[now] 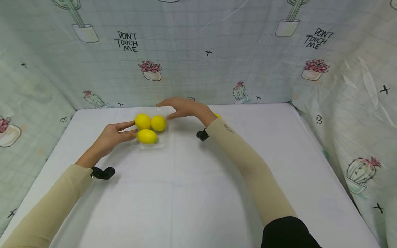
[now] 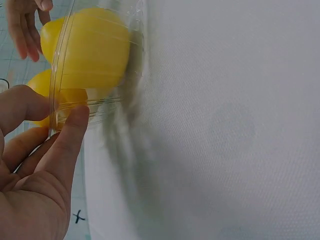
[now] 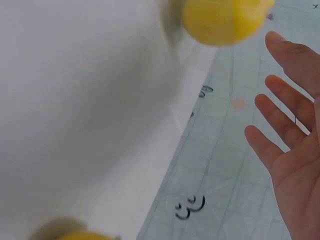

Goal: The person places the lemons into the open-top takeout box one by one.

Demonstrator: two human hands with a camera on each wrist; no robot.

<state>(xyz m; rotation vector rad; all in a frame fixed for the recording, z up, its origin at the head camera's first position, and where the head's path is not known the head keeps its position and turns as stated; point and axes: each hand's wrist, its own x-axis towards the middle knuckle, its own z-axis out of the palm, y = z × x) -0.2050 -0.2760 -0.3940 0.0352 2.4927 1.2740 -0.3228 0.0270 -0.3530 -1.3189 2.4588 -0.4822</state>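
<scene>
Three yellow lemons (image 1: 147, 136) sit together in a clear plastic container (image 1: 157, 146) at the far left part of the table. At the container's left side, my left hand (image 1: 110, 137) pinches its wall near the rim between thumb and fingers, as the left wrist view shows. My right hand (image 1: 183, 106) hovers just off the container's right back side, fingers apart and holding nothing. Another lemon (image 1: 218, 115) lies farther right, mostly hidden behind the right wrist. In the right wrist view, a lemon (image 3: 222, 22) shows above and left of the fingers.
A white cloth covers the table (image 1: 201, 193). Behind it hangs a printed curtain (image 1: 192, 69) with cactus drawings, which continues along both sides. Each wrist wears a small black camera (image 1: 103, 173).
</scene>
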